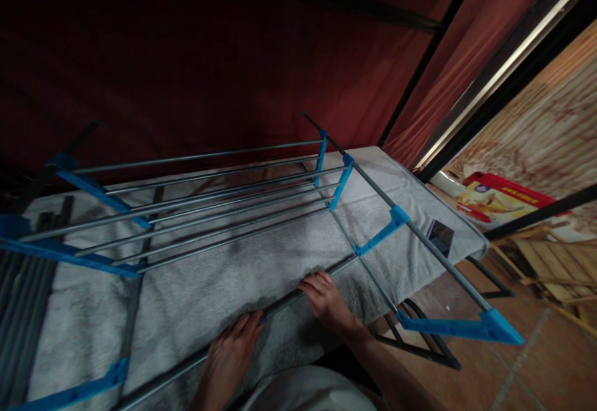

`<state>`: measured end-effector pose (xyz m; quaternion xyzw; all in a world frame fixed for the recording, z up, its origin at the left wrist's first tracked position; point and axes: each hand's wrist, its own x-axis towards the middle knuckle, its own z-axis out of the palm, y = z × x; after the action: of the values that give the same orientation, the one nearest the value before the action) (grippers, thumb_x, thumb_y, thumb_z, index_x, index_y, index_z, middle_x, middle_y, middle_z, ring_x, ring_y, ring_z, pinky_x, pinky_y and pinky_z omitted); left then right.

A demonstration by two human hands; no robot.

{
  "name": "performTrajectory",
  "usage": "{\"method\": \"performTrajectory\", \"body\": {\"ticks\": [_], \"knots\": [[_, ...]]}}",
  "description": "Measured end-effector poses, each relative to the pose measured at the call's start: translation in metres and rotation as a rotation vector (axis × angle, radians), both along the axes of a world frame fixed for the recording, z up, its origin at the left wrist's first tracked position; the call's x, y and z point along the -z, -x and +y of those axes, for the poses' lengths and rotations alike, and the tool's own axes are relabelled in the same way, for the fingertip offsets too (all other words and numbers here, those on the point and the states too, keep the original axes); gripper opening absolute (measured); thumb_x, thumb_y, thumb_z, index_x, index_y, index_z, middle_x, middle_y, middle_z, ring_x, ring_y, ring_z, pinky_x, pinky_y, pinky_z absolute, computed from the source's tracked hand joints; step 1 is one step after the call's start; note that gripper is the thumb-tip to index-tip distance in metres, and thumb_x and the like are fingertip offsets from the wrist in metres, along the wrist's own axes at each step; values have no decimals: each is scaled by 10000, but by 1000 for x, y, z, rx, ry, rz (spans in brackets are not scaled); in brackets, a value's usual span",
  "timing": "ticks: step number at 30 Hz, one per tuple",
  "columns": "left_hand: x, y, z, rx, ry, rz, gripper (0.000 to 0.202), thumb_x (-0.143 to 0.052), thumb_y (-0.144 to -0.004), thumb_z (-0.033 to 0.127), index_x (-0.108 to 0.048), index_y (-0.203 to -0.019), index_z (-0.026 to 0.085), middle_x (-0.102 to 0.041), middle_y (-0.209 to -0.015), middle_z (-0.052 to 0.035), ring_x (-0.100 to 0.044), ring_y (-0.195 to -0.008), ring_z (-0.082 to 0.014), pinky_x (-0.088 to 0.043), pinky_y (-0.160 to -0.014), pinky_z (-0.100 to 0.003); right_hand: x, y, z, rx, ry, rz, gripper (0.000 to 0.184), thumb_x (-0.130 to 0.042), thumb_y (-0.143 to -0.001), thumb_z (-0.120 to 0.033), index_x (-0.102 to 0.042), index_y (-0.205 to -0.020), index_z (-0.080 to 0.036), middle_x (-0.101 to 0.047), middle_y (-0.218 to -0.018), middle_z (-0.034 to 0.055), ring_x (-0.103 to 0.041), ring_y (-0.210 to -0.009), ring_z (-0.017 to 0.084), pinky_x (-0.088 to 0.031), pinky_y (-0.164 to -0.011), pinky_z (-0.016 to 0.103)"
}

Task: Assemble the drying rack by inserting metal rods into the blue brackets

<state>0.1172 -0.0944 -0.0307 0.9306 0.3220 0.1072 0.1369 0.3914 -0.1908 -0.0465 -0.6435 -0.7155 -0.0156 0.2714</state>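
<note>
A grey metal drying rack point(224, 209) with blue plastic joints stands in front of me. A pale grey towel point(196, 286) lies spread flat under its rods, over the lower rails. My left hand point(231, 352) rests on the towel's near edge beside the front rod, fingers stretched out flat. My right hand point(326, 302) lies a little to the right, fingers flat on the towel against the same front rod point(280, 305). Neither hand grips anything.
A dark phone point(440, 237) lies on the towel's far right end. A red cloth wall hangs behind the rack. To the right are a red packet point(501, 203), wooden slats point(550, 262) and a tiled floor. A blue rack arm point(459, 327) sticks out at lower right.
</note>
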Motion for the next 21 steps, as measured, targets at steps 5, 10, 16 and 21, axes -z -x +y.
{"method": "performTrajectory", "body": {"ticks": [5, 10, 16, 21], "knots": [[2, -4, 4, -5, -24, -10, 410, -391, -1048, 274, -756, -1234, 252, -811, -1093, -71, -785, -868, -229, -624, -764, -327, 6, -4, 2, 2, -1, -8, 438, -556, -945, -68, -687, -1326, -238, -728, -1172, 72, -650, -1061, 223, -507, -1071, 438], [5, -8, 4, -19, -58, -18, 403, -400, -1049, 275, -753, -1242, 244, -809, -1082, -77, -780, -896, -233, -624, -804, -334, 5, -7, 2, 28, -17, 9, 434, -524, -965, -71, -681, -1330, -246, -730, -1174, 69, -652, -1078, 224, -490, -1086, 450], [12, -10, 4, -56, -77, -28, 410, -395, -1047, 295, -763, -1222, 242, -801, -1098, -89, -774, -934, -245, -630, -850, -362, 1, -9, 5, 29, 39, -32, 431, -575, -938, -54, -681, -1317, -230, -725, -1170, 69, -648, -1087, 222, -483, -1084, 450], [9, -12, 7, -53, -46, -69, 404, -393, -1050, 308, -760, -1211, 259, -795, -1048, -81, -759, -956, -250, -622, -880, -378, 1, -10, 9, 35, 24, -35, 380, -572, -938, -50, -704, -1254, -217, -729, -1159, 73, -648, -1072, 222, -486, -1072, 440]]}}
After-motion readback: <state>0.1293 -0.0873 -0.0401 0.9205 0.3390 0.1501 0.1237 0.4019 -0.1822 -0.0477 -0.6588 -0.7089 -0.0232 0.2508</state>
